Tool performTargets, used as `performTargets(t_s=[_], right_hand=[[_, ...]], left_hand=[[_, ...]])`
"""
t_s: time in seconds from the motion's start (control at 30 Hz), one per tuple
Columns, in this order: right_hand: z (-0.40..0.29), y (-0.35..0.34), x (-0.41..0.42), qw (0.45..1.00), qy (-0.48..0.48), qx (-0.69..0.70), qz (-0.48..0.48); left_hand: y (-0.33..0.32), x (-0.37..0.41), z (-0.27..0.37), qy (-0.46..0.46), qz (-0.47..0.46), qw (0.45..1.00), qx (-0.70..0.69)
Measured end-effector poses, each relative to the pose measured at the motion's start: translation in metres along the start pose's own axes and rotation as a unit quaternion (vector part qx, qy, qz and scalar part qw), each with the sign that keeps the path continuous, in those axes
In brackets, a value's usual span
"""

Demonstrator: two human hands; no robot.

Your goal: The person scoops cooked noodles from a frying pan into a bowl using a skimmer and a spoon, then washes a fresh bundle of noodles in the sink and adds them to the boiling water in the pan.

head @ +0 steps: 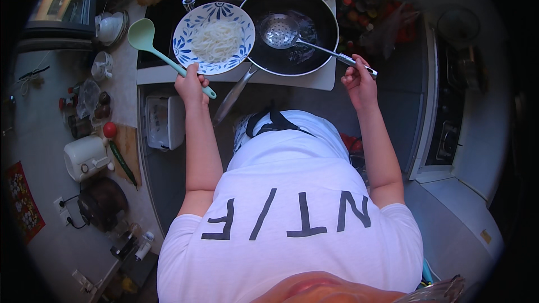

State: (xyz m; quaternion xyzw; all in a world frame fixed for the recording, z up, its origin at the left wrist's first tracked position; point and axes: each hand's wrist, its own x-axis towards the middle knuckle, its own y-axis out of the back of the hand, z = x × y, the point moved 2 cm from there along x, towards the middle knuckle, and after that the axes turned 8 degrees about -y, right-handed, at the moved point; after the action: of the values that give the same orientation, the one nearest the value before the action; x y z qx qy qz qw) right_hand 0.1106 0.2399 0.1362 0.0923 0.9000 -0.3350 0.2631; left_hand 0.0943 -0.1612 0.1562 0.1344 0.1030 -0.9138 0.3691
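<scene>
My left hand (193, 86) grips the rim of a white plate (180, 46) with blue leaf patterns, and also a mint-green ladle (142, 35) whose bowl sticks out to the left. Pale cooked noodles (217, 41) lie heaped on the plate. Between finger and thumb, my right hand (358, 82) has the handle of a metal skimmer (279, 31). The skimmer's perforated bowl is inside a dark frying pan (257, 6), over what looks like shallow liquid. Beside the plate, the pan sits at the sink, its metal handle (236, 94) pointing towards me.
A faucet (188, 0) rises behind the plate. On the left counter are stacked bowls (110, 29), a cutting board (127, 147), a cucumber (122, 163), a red round item (110, 130) and a white appliance (86, 158). A gas stove (448, 134) is at the right; a white bin (174, 122) hangs below the counter.
</scene>
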Motion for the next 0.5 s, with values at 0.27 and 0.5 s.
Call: performTargets(t_s=[0.27, 0.5], right_hand=[[-0.060, -0.059, -0.045, 0.985, 0.133, -0.108, -0.030], [-0.036, -0.144, -0.094, 0.864, 0.284, -0.375, -0.180]], left_hand=[[0.004, 0.004, 0.001, 0.007, -0.011, 1.000, 0.005], [0.005, 0.008, 0.005, 0.058, -0.065, 0.996, -0.019]])
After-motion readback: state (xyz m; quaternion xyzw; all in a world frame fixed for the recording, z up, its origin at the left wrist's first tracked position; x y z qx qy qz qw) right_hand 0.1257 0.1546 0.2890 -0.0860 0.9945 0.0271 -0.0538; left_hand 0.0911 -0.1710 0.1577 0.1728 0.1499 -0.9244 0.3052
